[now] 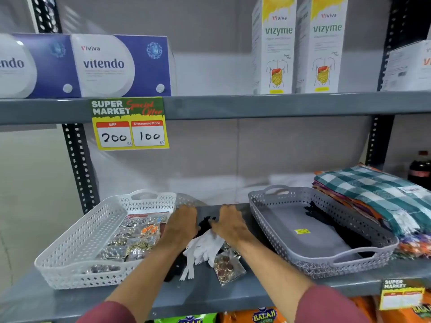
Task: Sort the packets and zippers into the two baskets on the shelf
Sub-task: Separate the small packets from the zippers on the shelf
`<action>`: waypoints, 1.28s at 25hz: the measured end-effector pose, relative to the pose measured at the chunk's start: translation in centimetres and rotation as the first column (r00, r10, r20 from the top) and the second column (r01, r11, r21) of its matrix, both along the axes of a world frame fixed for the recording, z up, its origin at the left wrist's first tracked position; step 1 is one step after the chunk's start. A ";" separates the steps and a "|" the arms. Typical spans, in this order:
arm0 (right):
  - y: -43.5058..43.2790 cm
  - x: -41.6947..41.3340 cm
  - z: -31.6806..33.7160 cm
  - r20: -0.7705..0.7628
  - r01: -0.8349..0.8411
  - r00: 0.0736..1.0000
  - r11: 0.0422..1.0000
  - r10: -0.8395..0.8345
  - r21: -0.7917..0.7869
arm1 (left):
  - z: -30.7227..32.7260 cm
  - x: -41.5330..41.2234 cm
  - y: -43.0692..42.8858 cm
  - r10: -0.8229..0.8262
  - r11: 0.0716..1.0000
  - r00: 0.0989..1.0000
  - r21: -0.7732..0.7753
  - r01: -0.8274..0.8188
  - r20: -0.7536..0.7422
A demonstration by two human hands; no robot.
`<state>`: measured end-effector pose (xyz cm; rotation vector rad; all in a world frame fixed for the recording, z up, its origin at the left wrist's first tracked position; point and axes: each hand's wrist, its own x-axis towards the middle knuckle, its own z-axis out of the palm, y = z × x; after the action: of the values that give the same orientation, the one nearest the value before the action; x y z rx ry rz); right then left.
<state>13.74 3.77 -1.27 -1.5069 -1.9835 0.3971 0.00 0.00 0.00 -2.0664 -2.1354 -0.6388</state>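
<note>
A white basket (77, 241) on the left of the shelf holds several clear packets of jewellery (130, 243). A grey basket (275, 220) on the right holds some black zippers (319, 215). Between them lies a pile: white zippers (205, 250), black zippers (205, 223) and one clear packet of beads (226, 266). My left hand (183, 223) and my right hand (229, 223) rest side by side on the back of the pile, fingers curled around the black zippers. How firmly either hand holds them is hidden.
Folded checked cloths (377, 194) press against the grey basket's right side, with a dark bottle (419, 169) behind. A price tag (129, 123) hangs from the upper shelf (256, 104), which carries boxes. Snack bags sit below the shelf edge (210, 297).
</note>
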 end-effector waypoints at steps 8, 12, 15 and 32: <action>0.0 1.1 1.3 0.022 -0.041 0.999 0.998 0.042 -0.039 | -1.2 0.7 0.8 0.051 0.989 0.988 -0.130 -0.070 -0.146; -0.2 4.4 5.0 0.097 -0.065 0.994 0.996 0.059 0.068 | -1.3 0.5 0.9 0.078 0.984 0.979 -0.144 -0.105 -0.187; 0.0 7.0 7.5 0.371 -0.011 0.928 0.991 -0.040 0.134 | -1.5 0.4 1.1 0.083 0.984 0.978 -0.140 -0.111 -0.194; -1.1 6.1 -0.1 0.920 -0.227 0.378 0.953 -0.104 0.201 | -1.6 0.6 0.3 0.097 0.991 0.962 -0.068 -0.118 -0.256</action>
<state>19.87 2.65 -1.34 -1.5814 -2.7494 -0.9808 0.64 0.30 -1.59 -1.9325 -2.1394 -0.2624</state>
